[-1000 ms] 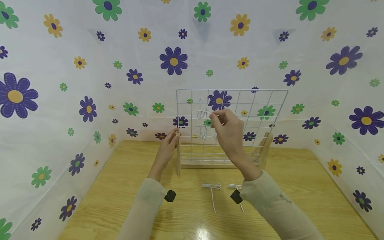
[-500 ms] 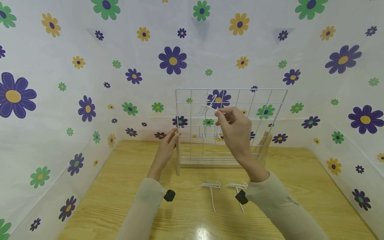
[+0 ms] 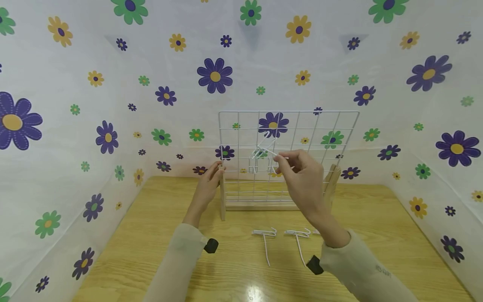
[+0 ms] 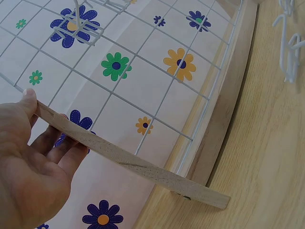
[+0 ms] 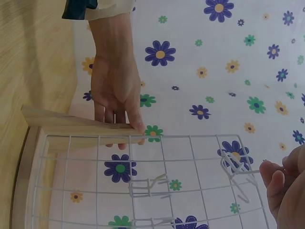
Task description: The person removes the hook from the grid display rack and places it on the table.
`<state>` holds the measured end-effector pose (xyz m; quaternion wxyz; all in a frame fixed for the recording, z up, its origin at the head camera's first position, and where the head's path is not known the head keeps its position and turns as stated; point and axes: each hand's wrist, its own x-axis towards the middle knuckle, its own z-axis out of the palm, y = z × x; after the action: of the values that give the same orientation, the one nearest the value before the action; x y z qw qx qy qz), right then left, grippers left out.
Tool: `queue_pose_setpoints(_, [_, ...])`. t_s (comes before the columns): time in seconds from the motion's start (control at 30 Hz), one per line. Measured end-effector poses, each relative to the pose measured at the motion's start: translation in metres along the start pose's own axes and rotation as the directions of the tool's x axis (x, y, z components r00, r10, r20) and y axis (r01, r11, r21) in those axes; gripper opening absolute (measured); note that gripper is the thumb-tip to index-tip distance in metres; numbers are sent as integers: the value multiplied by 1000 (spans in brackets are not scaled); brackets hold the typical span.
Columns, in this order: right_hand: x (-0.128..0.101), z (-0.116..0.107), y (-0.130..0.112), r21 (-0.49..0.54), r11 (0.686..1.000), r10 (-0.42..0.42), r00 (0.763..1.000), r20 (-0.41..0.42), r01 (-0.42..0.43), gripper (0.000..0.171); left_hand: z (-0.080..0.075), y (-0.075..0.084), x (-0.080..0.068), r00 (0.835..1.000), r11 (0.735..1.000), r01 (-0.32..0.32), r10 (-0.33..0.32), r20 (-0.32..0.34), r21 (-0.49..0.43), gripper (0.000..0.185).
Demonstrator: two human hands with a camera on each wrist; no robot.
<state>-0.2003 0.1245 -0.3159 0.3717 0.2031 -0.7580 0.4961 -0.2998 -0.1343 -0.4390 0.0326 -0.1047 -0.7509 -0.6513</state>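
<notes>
My left hand grips the top of the left wooden upright of a stand, thumb on one side and fingers on the other. A white wire grid panel stands in this wooden stand. My right hand pinches the straight arm of a white wire hook between thumb and fingertips. The hook's looped end is tilted and lies in front of the grid's upper left part; whether it touches the wires I cannot tell. Below it, two white hooks hang on the grid.
On the wood-grain table, a white wire hook and another hook lie in front of the stand. A third is partly hidden by the right wrist. Flower-printed cloth encloses the back and sides.
My right hand has moved right and downward with the hook, whose looped end is now lower and turned. More of a third table hook shows. My left hand has stayed on the upright.
</notes>
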Motion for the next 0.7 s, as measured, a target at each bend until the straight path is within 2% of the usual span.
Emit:
queue_pose_setpoints(0.2, [-19, -7, 3, -22, 999, 27, 999, 21, -27, 6, 1, -1, 1, 1000, 1000, 4, -4, 2, -1, 54])
queue_pose_setpoints(0.5, [-45, -7, 18, -7, 998, 64, 996, 61, -64, 5, 1, 1, -1, 1000, 1000, 8, -8, -3, 8, 53])
queue_pose_setpoints(0.7, [-62, -6, 27, -40, 994, 103, 992, 74, -100, 4, 0, 0, -1, 1000, 1000, 11, -11, -3, 5, 52])
